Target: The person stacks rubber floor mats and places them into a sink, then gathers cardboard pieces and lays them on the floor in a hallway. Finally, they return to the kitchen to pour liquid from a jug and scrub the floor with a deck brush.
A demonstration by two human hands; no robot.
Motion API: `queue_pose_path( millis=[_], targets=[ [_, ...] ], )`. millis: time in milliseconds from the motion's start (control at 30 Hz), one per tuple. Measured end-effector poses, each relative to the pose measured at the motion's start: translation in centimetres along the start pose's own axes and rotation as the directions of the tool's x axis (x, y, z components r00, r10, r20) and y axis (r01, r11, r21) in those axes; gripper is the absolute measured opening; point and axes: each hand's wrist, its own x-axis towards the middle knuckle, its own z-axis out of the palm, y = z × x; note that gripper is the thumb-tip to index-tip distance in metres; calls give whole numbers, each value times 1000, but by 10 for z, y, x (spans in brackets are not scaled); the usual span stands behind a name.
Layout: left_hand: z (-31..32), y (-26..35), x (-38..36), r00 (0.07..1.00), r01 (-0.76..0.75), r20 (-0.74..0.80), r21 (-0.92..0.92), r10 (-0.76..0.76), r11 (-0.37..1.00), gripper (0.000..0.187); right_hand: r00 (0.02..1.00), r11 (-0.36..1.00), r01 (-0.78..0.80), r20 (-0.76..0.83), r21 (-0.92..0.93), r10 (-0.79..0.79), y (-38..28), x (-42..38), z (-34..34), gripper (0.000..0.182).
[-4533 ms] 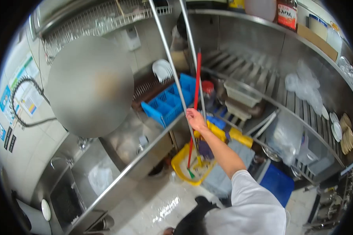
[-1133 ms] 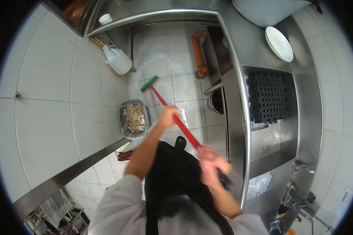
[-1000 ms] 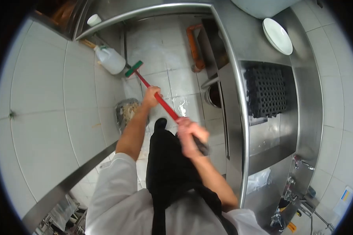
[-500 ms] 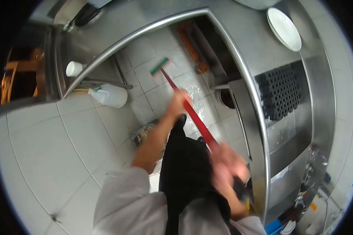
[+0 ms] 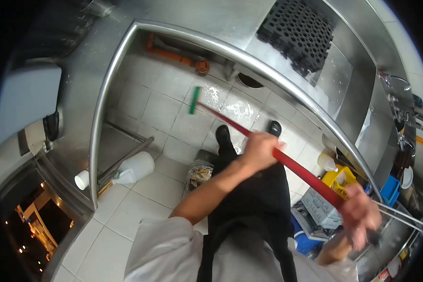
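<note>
My left hand (image 5: 261,151) is wrapped round the middle of a long red handle (image 5: 305,175). Nearer its upper end, at the lower right, my right hand (image 5: 360,216) grips the same handle, slightly blurred. A green head (image 5: 195,100) at the far end of the handle rests on or just above wet white floor tiles (image 5: 239,107), ahead of my black shoes.
A curved metal rail (image 5: 98,113) surrounds the floor area. To the left lie a white plastic jug (image 5: 137,168) and a white cup (image 5: 82,179). A black perforated mat (image 5: 298,35) sits upper right; a yellow container (image 5: 338,178) and grey crate (image 5: 320,209) stand lower right. An orange pipe (image 5: 174,56) runs behind.
The view has turned, and the handle now slants more sideways. Both hands have shifted right in view, still on the handle. The crate and yellow container have come into clearer view.
</note>
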Motion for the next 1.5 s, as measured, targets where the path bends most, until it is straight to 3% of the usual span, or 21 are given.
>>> queue_pose_path(
  millis=[67, 133, 200, 267, 367, 433, 500, 633, 733, 800, 833, 867, 900, 1000, 1033, 1233, 1300, 1333, 1367, 1400, 1500],
  targets=[
    [14, 27, 6, 988, -84, 124, -85, 94, 993, 32, 984, 963, 91, 128, 253, -127, -25, -6, -3, 24],
    [-15, 3, 7, 974, -110, 175, -201, 146, 973, 28, 991, 988, 90, -111, 126, -76, -13, -20, 52, 42],
    [-60, -38, 10, 964, -138, 212, -106, 158, 985, 24, 981, 906, 154, 46, 395, -187, 27, 1, 78, 24],
    [-109, -95, 15, 959, -99, 271, 28, 88, 995, 19, 960, 981, -4, 275, 196, -51, 69, 21, 95, 21],
    [-200, -222, 24, 972, -74, 233, 278, 8, 958, 13, 991, 974, -26, 137, 224, -5, 194, 16, 187, 14],
    [-268, -316, 26, 989, 7, 114, 581, -90, 814, 8, 984, 969, -60, 179, 240, 16, 264, 42, 249, 19],
    [-295, -384, 2, 971, 237, -204, 904, -127, 355, 15, 952, 955, -113, 304, 276, 24, 331, 46, 291, 21],
    [-212, -300, 35, 925, -1, 141, 930, -353, 366, 24, 944, 984, -158, 306, 82, 126, 305, 22, 200, 11],
    [-76, -192, 34, 986, 23, 141, 395, -86, 918, 9, 928, 960, -132, 309, -248, 207, 219, -23, 47, 14],
    [-19, -96, 50, 967, 47, 238, 186, -91, 981, 16, 807, 704, -556, -84, -442, 585, 123, -35, -19, 11],
    [-4, -57, 51, 979, -7, 202, 10, 5, 1000, 14, 988, 814, -144, -127, -563, 87, 108, -74, -60, 22],
    [0, -33, 46, 976, -45, 212, -29, 50, 999, 11, 838, 960, -260, -470, 100, 276, 52, -32, -9, 31],
    [-9, -25, 42, 981, -45, 189, -36, 51, 998, 12, 926, 971, 45, -374, 234, 48, 51, -15, 8, 41],
    [-70, -78, 16, 993, -44, 110, 6, 43, 999, 17, 924, 879, 204, -381, 432, -27, 106, 2, 98, 37],
    [-107, -95, 14, 995, -60, 83, 142, 48, 988, 19, 996, 971, 2, -91, 237, 20, 131, -11, 111, 26],
    [-284, -281, -76, 980, 200, -125, 660, -156, 724, 16, 962, 895, -116, 273, 431, -7, 259, 5, 300, 19],
    [-247, -306, -98, 964, 260, -98, 538, -247, 802, 15, 981, 879, -53, 187, 474, -42, 260, -4, 265, 13],
    [-231, -300, -116, 935, 337, -38, 412, -354, 846, 15, 995, 989, 44, -95, 141, -31, 236, -20, 239, 18],
    [-178, -224, -97, 961, 272, -184, 503, -206, 821, 15, 983, 983, 181, -42, 1, -181, 227, -22, 203, 9],
    [-137, -186, -96, 945, 321, -197, 383, -263, 866, 15, 892, 942, -317, 371, 109, 257, 191, -6, 144, 18],
    [-71, -87, -88, 923, 313, -316, 280, -221, 907, 19, 933, 908, -267, 320, 322, 161, 119, 3, 96, 22]
  ],
)
